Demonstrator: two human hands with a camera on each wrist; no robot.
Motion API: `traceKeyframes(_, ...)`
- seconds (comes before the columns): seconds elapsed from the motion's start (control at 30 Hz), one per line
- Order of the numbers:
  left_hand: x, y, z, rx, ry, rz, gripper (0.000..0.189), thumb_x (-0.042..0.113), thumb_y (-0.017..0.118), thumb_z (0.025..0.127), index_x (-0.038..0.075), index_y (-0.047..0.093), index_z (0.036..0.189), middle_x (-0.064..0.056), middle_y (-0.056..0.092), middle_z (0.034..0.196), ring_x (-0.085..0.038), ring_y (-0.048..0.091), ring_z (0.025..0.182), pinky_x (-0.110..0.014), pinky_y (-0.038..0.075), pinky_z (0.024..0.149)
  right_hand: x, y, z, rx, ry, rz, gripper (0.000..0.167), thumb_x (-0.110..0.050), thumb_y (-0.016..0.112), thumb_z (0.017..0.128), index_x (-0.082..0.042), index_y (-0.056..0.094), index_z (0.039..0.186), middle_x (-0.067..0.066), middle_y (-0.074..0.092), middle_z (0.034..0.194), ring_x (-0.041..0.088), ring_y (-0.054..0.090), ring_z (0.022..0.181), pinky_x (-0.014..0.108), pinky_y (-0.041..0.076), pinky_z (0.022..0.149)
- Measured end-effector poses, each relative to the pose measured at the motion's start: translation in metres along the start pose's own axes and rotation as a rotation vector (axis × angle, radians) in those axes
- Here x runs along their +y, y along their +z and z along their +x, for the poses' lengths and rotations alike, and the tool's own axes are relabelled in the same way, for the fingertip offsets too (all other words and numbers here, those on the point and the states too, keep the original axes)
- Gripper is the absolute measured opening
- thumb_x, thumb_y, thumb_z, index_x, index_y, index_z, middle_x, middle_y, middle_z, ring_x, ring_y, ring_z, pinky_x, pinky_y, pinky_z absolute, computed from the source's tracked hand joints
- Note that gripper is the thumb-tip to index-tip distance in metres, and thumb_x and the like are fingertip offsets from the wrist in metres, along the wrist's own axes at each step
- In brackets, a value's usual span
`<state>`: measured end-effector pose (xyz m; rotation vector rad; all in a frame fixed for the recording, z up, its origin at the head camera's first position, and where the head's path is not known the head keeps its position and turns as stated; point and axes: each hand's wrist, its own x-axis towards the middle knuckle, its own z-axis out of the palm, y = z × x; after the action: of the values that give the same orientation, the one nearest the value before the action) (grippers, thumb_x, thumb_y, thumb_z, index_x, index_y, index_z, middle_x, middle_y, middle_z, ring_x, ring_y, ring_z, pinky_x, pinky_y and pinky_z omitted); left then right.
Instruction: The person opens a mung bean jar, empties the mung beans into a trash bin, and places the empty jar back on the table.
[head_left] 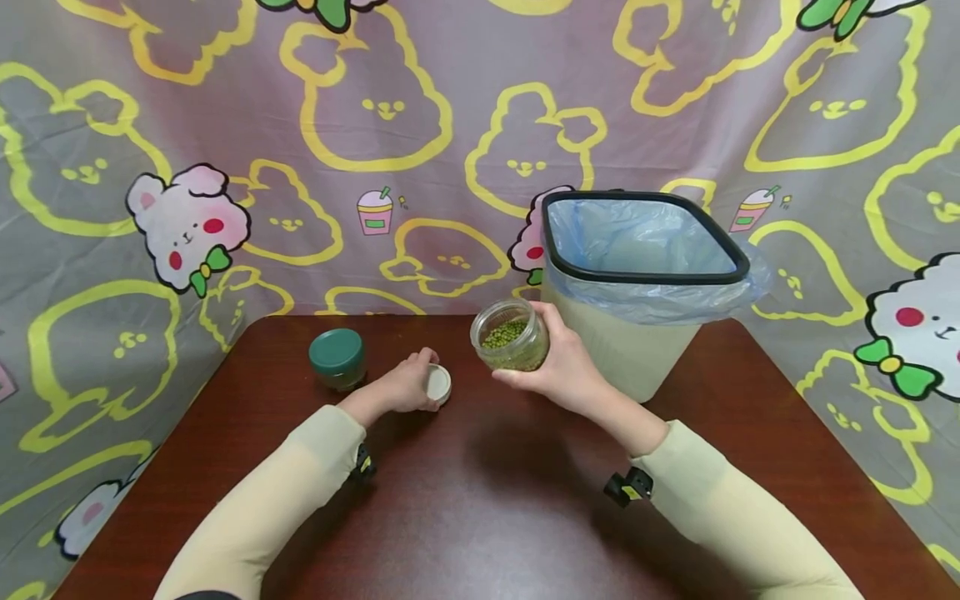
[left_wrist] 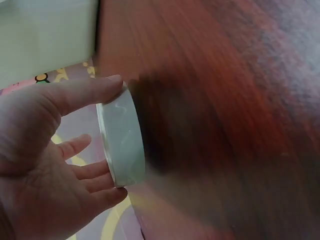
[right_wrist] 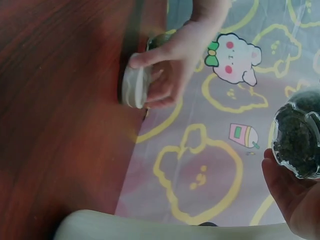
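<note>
In the head view my right hand (head_left: pixel 564 363) grips a clear open jar (head_left: pixel 517 337) of green beans (head_left: pixel 504 334), raised and tilted with its mouth up and to the left. The right wrist view shows the jar's side (right_wrist: pixel 295 140) at the right edge. My left hand (head_left: pixel 401 385) holds a round white lid (head_left: pixel 438 383) by its rim, low over the table. Up close in the left wrist view, thumb and fingertips pinch opposite edges of the lid (left_wrist: pixel 122 137). A jar with a green lid (head_left: pixel 337 352) stands just left of the left hand.
A tall cream bin (head_left: pixel 611 342) with a black rim and a blue plastic liner (head_left: pixel 637 237) stands on the right, behind the right hand. The dark red wooden table (head_left: pixel 465 517) meets a cartoon-patterned cloth (head_left: pixel 442 108) at the back.
</note>
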<state>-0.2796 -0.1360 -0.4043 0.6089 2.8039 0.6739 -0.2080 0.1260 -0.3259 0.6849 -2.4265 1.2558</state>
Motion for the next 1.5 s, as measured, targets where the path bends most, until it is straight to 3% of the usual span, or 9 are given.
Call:
traceKeyframes(0.27, -0.008, 0.0, -0.007, -0.014, -0.029, 0.02, 0.072, 0.013, 0.086, 0.073, 0.0, 0.039, 0.126, -0.021, 0.049, 0.113, -0.034, 0.052, 0.102, -0.045, 0.045, 0.085, -0.015, -0.011, 0.004, -0.039, -0.01, 0.039, 0.087, -0.023, 0.091, 0.065, -0.006, 0.04, 0.133, 0.009, 0.059, 0.118, 0.025, 0.057, 0.103, 0.045, 0.047, 0.086)
traceKeyframes(0.47, -0.007, 0.001, -0.007, -0.009, -0.013, 0.042, 0.08, 0.022, 0.087, 0.071, -0.001, 0.039, 0.131, -0.021, 0.051, 0.117, -0.036, 0.051, 0.106, -0.046, 0.045, 0.086, -0.029, -0.026, 0.006, -0.051, 0.013, 0.077, 0.086, -0.021, 0.09, 0.067, -0.008, 0.04, 0.135, 0.009, 0.058, 0.12, 0.025, 0.056, 0.104, 0.046, 0.047, 0.087)
traceKeyframes(0.73, 0.005, -0.015, -0.005, 0.027, 0.036, 0.047, 0.075, 0.032, 0.076, 0.085, 0.003, 0.034, 0.14, -0.021, 0.043, 0.137, -0.035, 0.043, 0.124, -0.051, 0.044, 0.09, -0.047, -0.058, 0.015, 0.002, 0.007, 0.109, 0.082, -0.017, 0.087, 0.069, -0.005, 0.041, 0.136, 0.009, 0.054, 0.123, 0.024, 0.053, 0.108, 0.044, 0.041, 0.091)
traceKeyframes(0.9, 0.025, -0.038, -0.001, 0.07, 0.095, 0.079, 0.074, 0.04, 0.069, 0.09, 0.008, 0.031, 0.145, -0.016, 0.039, 0.143, -0.03, 0.039, 0.131, -0.05, 0.043, 0.094, -0.058, -0.081, 0.026, 0.051, -0.023, 0.103, 0.078, -0.013, 0.085, 0.073, -0.004, 0.041, 0.136, 0.01, 0.055, 0.124, 0.022, 0.053, 0.109, 0.038, 0.041, 0.091)
traceKeyframes(1.17, 0.078, -0.073, 0.01, 0.186, 0.242, 0.2, 0.073, 0.045, 0.067, 0.09, 0.009, 0.034, 0.144, -0.011, 0.039, 0.144, -0.027, 0.041, 0.13, -0.048, 0.043, 0.096, -0.054, -0.114, 0.041, 0.138, -0.007, 0.037, 0.075, -0.015, 0.082, 0.077, -0.004, 0.039, 0.138, 0.011, 0.056, 0.124, 0.018, 0.052, 0.109, 0.026, 0.039, 0.09)
traceKeyframes(1.5, 0.133, -0.083, 0.02, 0.314, 0.43, 0.198, 0.073, 0.049, 0.06, 0.093, 0.01, 0.032, 0.148, -0.009, 0.031, 0.151, -0.024, 0.034, 0.136, -0.045, 0.041, 0.1, -0.046, -0.15, 0.051, 0.234, 0.069, -0.064, 0.072, -0.024, 0.08, 0.078, -0.004, 0.041, 0.136, 0.009, 0.054, 0.12, 0.016, 0.05, 0.105, 0.025, 0.038, 0.087)
